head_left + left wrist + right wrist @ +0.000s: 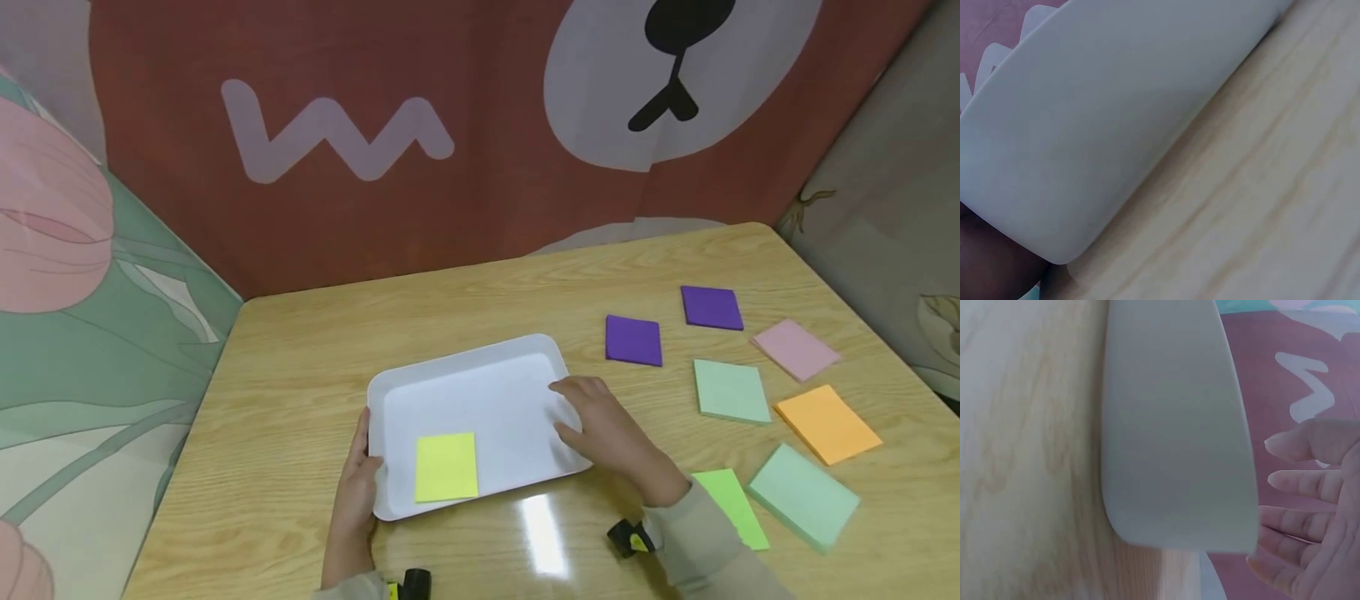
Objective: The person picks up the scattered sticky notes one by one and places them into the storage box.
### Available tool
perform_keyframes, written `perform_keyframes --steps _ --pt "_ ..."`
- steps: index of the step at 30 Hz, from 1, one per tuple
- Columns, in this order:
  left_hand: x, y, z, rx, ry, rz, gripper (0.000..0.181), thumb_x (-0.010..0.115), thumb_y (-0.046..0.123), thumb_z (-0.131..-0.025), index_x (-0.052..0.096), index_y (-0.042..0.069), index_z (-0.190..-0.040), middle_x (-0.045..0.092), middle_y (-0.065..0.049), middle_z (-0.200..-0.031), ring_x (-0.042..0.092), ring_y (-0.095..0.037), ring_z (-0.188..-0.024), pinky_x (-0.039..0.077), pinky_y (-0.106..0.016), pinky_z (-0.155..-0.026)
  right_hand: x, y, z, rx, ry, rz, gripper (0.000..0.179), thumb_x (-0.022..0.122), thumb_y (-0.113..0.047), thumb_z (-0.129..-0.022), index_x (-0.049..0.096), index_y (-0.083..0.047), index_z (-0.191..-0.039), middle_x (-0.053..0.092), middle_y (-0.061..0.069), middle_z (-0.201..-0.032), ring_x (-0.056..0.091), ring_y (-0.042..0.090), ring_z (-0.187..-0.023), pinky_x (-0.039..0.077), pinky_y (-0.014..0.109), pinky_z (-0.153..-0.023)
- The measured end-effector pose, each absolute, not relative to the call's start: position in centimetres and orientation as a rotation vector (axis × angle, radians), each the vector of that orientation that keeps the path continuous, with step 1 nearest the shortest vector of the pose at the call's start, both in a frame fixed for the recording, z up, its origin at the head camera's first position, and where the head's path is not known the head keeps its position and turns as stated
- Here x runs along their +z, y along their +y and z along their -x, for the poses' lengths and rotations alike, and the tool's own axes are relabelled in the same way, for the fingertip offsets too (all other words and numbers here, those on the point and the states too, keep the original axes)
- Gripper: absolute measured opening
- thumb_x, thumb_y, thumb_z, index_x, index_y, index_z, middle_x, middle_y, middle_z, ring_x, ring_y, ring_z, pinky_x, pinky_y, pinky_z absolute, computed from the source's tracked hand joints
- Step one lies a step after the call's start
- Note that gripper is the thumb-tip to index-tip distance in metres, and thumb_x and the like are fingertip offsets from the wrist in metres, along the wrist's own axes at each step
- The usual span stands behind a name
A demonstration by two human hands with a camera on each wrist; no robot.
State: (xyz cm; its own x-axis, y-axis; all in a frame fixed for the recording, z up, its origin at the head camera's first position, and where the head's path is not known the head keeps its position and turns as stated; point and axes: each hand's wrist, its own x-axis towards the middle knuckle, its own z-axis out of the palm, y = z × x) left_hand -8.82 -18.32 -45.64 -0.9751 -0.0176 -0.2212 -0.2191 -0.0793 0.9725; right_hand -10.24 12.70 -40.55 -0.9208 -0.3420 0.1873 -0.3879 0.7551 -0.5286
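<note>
The left hand (357,487) grips the tray (510,408) at its left edge, thumb over the rim and fingers along the outside; the right hand (603,421) is at the tray's right edge, fingers parted and loosely bent, palm bare in the right wrist view; whether its fingertips touch the rim I cannot tell. The tray is white, near the middle of the table (285,417), set at a slant so that its right end lies nearer the table's back edge than its left; the yellow pad (446,467) lies in it, close to the front left corner.

The other pads lie on the table between the tray and the table's right edge; one purple pad (633,340) is near the tray's back right corner, the second purple pad (712,307) farther toward the table's back right corner; the pink pad (797,349) and the orange pad (828,424) lie nearer the right edge; a mint pad (731,391) is just left of these two; another mint pad (804,497) lies in front of the orange one, beside the green pad (735,500), which the right sleeve (705,542) partly covers; behind the table's back edge hangs a red cloth (480,208) with a pale zigzag (337,137).
</note>
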Motion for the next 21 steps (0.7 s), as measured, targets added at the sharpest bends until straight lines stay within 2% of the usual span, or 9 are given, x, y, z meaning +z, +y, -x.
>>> perform_keyframes --steps 11,21 --pt "-45.6 -18.2 8.8 2.205 2.026 0.266 0.069 0.021 -0.008 -0.080 0.007 0.024 -0.140 0.000 0.005 -0.143 0.000 -0.010 -0.127 0.004 -0.032 -0.101 -40.6 15.0 11.3 0.871 -2.866 -0.525 0.043 0.062 -0.007 -0.074 0.050 0.006 -0.113 0.050 0.020 -0.110 0.040 0.034 -0.102 0.034 0.045 -0.085" --pt "-45.5 -18.2 8.8 2.213 2.016 0.275 0.070 0.021 -0.008 -0.080 0.007 0.025 -0.140 0.000 0.005 -0.143 0.001 -0.010 -0.127 0.006 -0.033 -0.101 -41.0 16.0 10.7 0.909 -2.876 -0.480 0.044 0.061 -0.007 -0.074 0.049 0.008 -0.114 0.049 0.022 -0.110 0.038 0.037 -0.104 0.032 0.048 -0.086"
